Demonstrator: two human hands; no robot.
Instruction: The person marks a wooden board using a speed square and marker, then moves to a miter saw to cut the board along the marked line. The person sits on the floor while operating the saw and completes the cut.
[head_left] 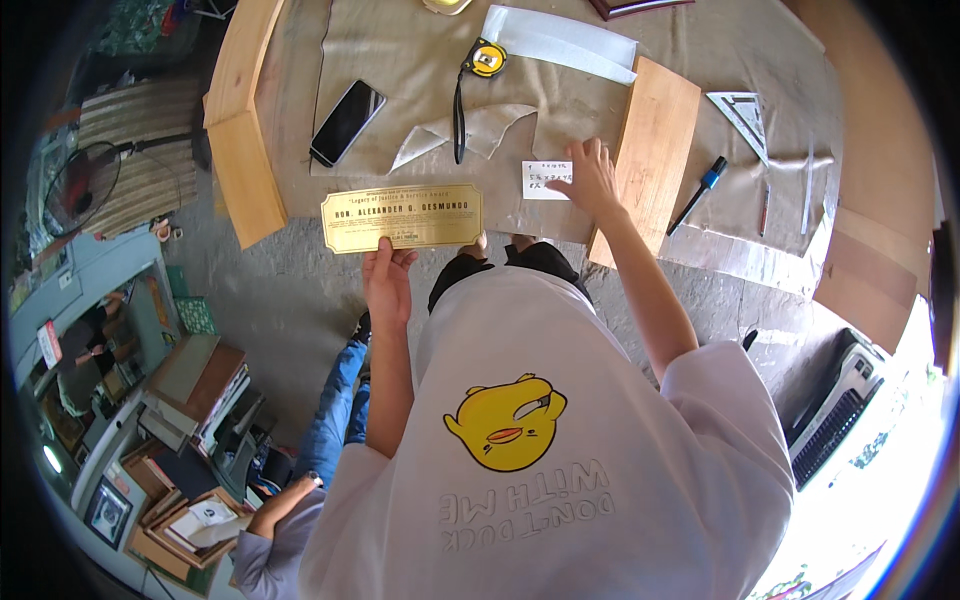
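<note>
My left hand grips a gold printed plaque by its lower edge, near the front of the cloth-covered table. My right hand reaches over the table with fingers apart, its thumb and fingertips at the right side of a small white handwritten card. A long wooden board lies just right of that hand. Above the plaque are a dark smartphone and a yellow tape measure with a black strap. A white strip lies behind them.
A wooden frame lines the table's left side. A triangle ruler and marker lie rightward. Another person's blue-trousered leg is low at left, beside stacked boards. A fan stands left.
</note>
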